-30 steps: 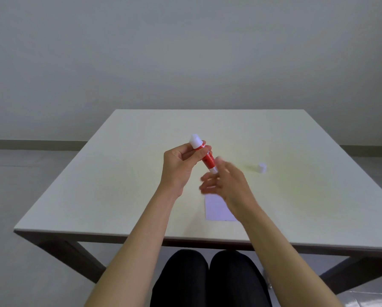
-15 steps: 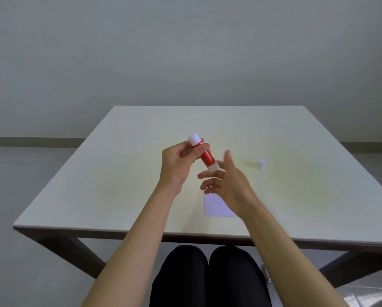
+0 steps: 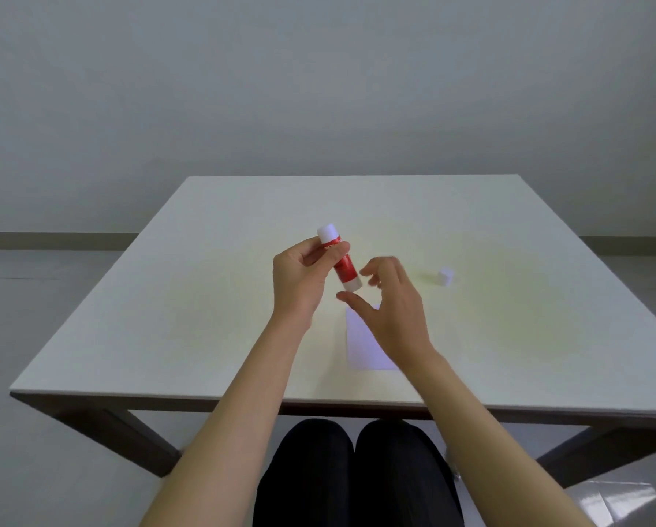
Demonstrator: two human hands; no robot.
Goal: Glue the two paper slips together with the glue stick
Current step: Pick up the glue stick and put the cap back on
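Above the middle of the table (image 3: 189, 298), the left hand (image 3: 298, 277) holds the glue stick (image 3: 339, 258) in the air, with the thumb and the curled fingers closed around the upper part of its red body. The stick is tilted: its white upper end points up and away toward the far edge, and its white lower end points down toward the right hand (image 3: 393, 317). The right hand holds nothing; it is half open, the fingers spread and bent, the thumb reaching toward the lower end of the stick. The fingertips are blurred, so I cannot tell whether they touch the stick or are only just beside it. Under the right hand, a white paper slip (image 3: 364, 346) lies flat on the surface, near the front edge and about in the middle of it; the hand and wrist cover part of it, and I cannot tell if it is one slip or two lying together. A small white cap (image 3: 446, 276) rests on the surface more to the right side, well apart from both hands and from the paper.
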